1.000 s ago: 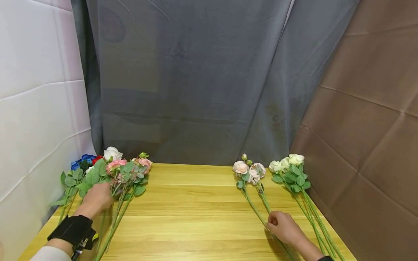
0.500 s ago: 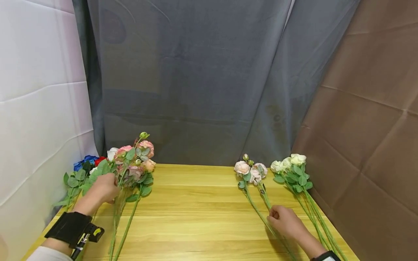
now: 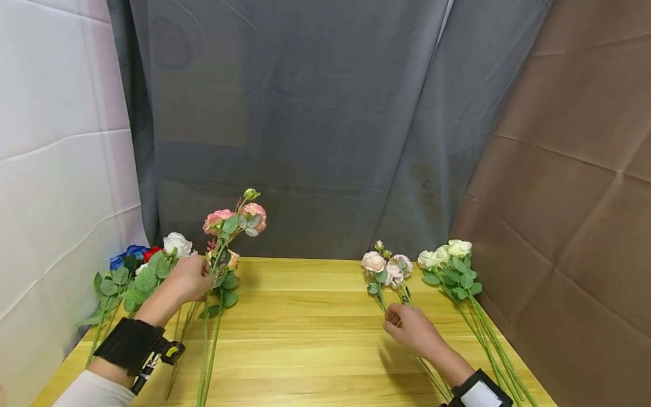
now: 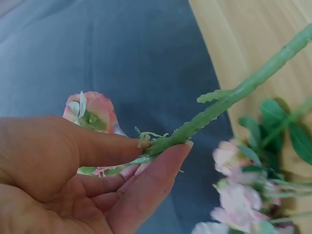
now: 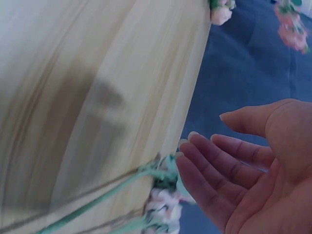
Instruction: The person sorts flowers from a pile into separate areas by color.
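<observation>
My left hand point(image 3: 189, 278) pinches a pink artificial rose point(image 3: 253, 216) by its green stem point(image 4: 219, 105), between thumb and forefinger. Two pink blooms and a green bud stand raised above the other flowers. Beside the stem, at the table's far left, lies a peach-pink flower point(image 4: 239, 197) with dark green leaves. My right hand point(image 3: 414, 330) is over the table with loosely bent fingers and nothing between thumb and fingertips in the right wrist view. Below and behind it lie pale pink roses point(image 3: 374, 262), part of their stems hidden by the hand.
White point(image 3: 177, 244), blue point(image 3: 133, 252) and red roses point(image 3: 152, 253) lie in a leafy bunch on the left of the wooden table point(image 3: 305, 328). Cream roses point(image 3: 447, 254) lie at the right. A grey curtain point(image 3: 285, 141) hangs behind; a brown cloth point(image 3: 569, 198) borders the right side.
My left hand has lifted the pink rose out of the bunch and moved it up and to the right. My right hand has shifted left and up, away from the lower stems.
</observation>
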The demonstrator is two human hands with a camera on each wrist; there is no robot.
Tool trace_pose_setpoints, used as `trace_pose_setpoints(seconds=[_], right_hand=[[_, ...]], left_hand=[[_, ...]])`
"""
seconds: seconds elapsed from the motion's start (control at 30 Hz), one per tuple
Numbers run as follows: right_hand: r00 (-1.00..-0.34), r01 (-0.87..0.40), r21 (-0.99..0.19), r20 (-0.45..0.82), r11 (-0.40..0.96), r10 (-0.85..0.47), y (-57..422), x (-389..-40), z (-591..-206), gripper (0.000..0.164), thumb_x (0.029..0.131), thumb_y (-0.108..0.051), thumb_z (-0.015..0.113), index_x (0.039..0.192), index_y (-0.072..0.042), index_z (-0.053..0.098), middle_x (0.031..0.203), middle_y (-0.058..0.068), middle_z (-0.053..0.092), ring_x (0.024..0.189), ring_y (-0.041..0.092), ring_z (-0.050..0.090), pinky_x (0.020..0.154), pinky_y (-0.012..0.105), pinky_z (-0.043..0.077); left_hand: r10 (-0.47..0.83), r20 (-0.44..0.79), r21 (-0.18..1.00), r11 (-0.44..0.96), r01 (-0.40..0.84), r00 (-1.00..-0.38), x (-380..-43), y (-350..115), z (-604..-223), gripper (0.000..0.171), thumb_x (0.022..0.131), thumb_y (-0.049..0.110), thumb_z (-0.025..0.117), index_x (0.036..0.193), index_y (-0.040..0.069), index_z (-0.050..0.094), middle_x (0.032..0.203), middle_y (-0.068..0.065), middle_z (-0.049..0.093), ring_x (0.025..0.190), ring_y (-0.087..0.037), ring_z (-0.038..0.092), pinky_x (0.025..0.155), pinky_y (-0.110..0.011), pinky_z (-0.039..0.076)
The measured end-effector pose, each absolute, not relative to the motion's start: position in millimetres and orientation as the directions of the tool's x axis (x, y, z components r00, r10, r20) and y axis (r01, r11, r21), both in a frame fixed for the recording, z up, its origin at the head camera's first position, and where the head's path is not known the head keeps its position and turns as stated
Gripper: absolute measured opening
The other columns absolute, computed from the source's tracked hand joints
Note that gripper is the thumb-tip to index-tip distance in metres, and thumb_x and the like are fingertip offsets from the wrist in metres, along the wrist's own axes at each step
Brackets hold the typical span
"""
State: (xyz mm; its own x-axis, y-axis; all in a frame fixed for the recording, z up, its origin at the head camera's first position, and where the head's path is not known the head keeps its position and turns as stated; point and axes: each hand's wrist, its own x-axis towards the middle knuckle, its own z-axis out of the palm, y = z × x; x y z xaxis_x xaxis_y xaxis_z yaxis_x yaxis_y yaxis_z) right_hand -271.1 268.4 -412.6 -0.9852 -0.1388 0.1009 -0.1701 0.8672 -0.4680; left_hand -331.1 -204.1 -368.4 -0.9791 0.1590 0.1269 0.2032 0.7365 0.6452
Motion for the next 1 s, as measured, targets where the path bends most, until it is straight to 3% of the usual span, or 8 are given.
trace_pose_setpoints(seconds=[0.17,0.4,0.53,0.67,0.77,1.0], right_hand=[[-0.97,-0.243,-0.483,0.113,0.841,-0.216,251,-274,-411,0.009,0.094,-0.014,0.071,0.099,-0.008,0.067,0.084,0.0,0.069,0.071,0.013,0.064,0.06,0.033,0.052],[-0.946,-0.294,-0.592,0.065,0.751,-0.319,219,-285,-413,0.037,0.094,-0.016,0.072,0.125,0.001,0.061,0.097,0.011,0.069,0.078,0.024,0.069,0.063,0.037,0.056],[-0.923,-0.294,-0.698,0.028,0.654,-0.384,198,-290,-417,0.043,0.097,-0.015,0.07,0.133,0.005,0.055,0.102,0.014,0.068,0.084,0.035,0.071,0.064,0.041,0.059],[-0.905,-0.241,-0.797,-0.022,0.553,-0.426,174,-296,-420,0.045,0.098,-0.015,0.069,0.136,0.004,0.054,0.107,0.015,0.066,0.092,0.041,0.071,0.071,0.049,0.061],[-0.895,-0.208,-0.84,-0.043,0.501,-0.444,157,-298,-424,0.045,0.099,-0.016,0.068,0.137,0.003,0.054,0.109,0.014,0.066,0.096,0.041,0.071,0.076,0.051,0.061],[-0.894,-0.218,-0.864,-0.01,0.454,-0.447,132,-298,-435,0.037,0.097,-0.007,0.067,0.129,0.011,0.056,0.103,0.015,0.068,0.089,0.04,0.072,0.073,0.048,0.062]], left_hand=[[0.192,0.171,0.615,0.746,0.257,-0.966,-336,-183,-362,0.034,0.076,-0.007,0.049,0.063,0.017,0.028,0.06,0.005,0.02,0.048,-0.011,0.032,0.053,-0.028,0.03],[0.195,0.151,0.649,0.72,0.246,-0.969,-343,-151,-377,0.041,0.082,-0.009,0.05,0.061,0.017,0.027,0.057,0.006,0.018,0.042,-0.011,0.041,0.051,-0.025,0.026],[0.202,0.146,0.685,0.686,0.246,-0.969,-348,-128,-384,0.043,0.081,-0.01,0.047,0.063,0.019,0.021,0.062,0.006,0.012,0.045,-0.009,0.024,0.051,-0.025,0.026],[0.187,0.14,0.723,0.651,0.23,-0.972,-351,-104,-387,0.044,0.082,-0.01,0.048,0.064,0.019,0.022,0.063,0.006,0.012,0.04,-0.01,0.031,0.048,-0.023,0.035],[0.176,0.149,0.734,0.64,0.228,-0.973,-352,-86,-388,0.046,0.084,-0.01,0.051,0.062,0.019,0.023,0.06,0.006,0.014,0.039,-0.013,0.038,0.047,-0.024,0.031],[0.183,0.185,0.761,0.595,0.258,-0.966,-354,-52,-397,0.042,0.088,-0.008,0.056,0.063,0.016,0.032,0.054,0.004,0.022,0.043,-0.011,0.029,0.048,-0.025,0.023]])
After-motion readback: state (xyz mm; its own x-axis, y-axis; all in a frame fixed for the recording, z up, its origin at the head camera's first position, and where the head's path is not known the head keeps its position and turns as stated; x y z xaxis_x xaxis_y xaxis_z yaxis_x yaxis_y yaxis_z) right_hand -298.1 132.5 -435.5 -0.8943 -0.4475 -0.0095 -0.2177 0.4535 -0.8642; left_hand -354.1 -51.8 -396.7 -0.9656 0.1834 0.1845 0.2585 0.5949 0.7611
